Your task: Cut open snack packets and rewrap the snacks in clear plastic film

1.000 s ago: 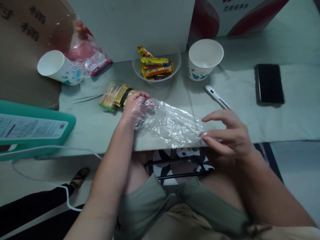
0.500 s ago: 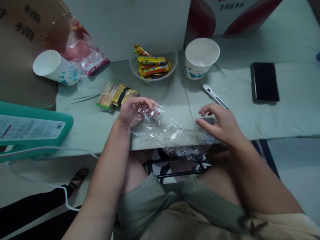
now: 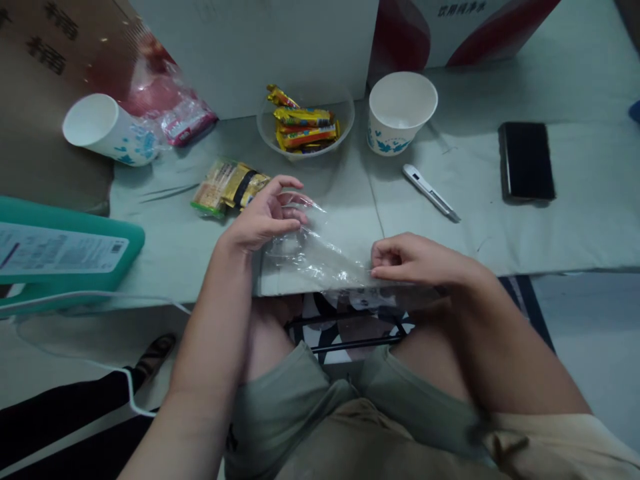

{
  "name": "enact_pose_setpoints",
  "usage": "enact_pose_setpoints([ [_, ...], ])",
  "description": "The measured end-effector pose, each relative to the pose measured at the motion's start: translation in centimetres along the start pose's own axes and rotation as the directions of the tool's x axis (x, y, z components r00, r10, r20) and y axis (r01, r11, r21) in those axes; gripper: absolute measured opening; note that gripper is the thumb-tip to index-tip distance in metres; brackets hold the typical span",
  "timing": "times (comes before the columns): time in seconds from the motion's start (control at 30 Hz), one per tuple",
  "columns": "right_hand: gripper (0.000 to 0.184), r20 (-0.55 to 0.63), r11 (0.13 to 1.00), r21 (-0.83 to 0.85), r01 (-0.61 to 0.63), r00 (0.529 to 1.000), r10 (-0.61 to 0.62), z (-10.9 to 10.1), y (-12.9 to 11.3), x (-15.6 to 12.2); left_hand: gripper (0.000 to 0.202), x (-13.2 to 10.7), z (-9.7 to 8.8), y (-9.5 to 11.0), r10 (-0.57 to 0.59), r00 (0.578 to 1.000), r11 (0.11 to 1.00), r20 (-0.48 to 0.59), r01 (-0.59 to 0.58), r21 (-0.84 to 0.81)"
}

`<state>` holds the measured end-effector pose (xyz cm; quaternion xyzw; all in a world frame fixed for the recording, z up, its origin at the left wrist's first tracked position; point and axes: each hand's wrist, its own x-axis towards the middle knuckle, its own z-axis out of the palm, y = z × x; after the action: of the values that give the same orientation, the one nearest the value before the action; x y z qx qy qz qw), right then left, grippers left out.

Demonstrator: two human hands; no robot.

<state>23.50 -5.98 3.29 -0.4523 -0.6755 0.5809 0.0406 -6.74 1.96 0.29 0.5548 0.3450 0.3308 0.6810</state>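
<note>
A thin, crinkled sheet of clear plastic film (image 3: 330, 263) stretches between my hands at the table's front edge, partly hanging over it. My left hand (image 3: 273, 217) holds its left side between thumb and lower fingers, the index finger raised. At the other end, my right hand (image 3: 407, 259) is closed in a pinch on the film. Just behind my left hand lie small packaged snacks (image 3: 225, 187) in gold and green wrapping. A white utility knife (image 3: 431, 192) rests beyond my right hand, apart from it.
Behind stand a clear bowl (image 3: 345, 127) of yellow-wrapped bars and a paper cup (image 3: 400, 110). Another paper cup (image 3: 100, 130) lies tilted at left near a pink packet (image 3: 187, 123). A black box-like object (image 3: 527, 161) sits right, a green container (image 3: 75, 247) left. Boxes line the back.
My right hand has moved left and down, closing from an open pose onto the film. My left hand has turned, its thumb now showing, and the film is pulled tauter.
</note>
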Motion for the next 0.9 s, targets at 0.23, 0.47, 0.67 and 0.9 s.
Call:
enact_pose_setpoints([
  [0.23,0.048,-0.208,0.979,0.191,0.073,0.977,-0.032,0.9,-0.5,0.4,0.060,0.6,2.1,0.4,-0.037,0.984,0.998,0.174,0.046,-0.048],
  [0.47,0.026,-0.249,0.971,0.148,0.188,0.957,-0.147,1.5,-0.5,0.9,0.072,-0.6,3.1,1.1,0.135,0.987,0.949,-0.090,-0.155,-0.276],
  [0.67,0.035,-0.692,0.880,0.325,0.348,0.721,-0.029,2.0,-0.3,2.2,0.070,1.3,5.4,-1.2,-0.206,0.978,0.860,-0.038,0.162,-0.483],
  [0.9,0.032,-0.683,0.921,0.329,0.208,0.726,0.080,1.8,0.5,3.2,0.024,1.7,7.7,-1.1,-0.270,0.956,0.963,-0.118,0.268,-0.033],
])
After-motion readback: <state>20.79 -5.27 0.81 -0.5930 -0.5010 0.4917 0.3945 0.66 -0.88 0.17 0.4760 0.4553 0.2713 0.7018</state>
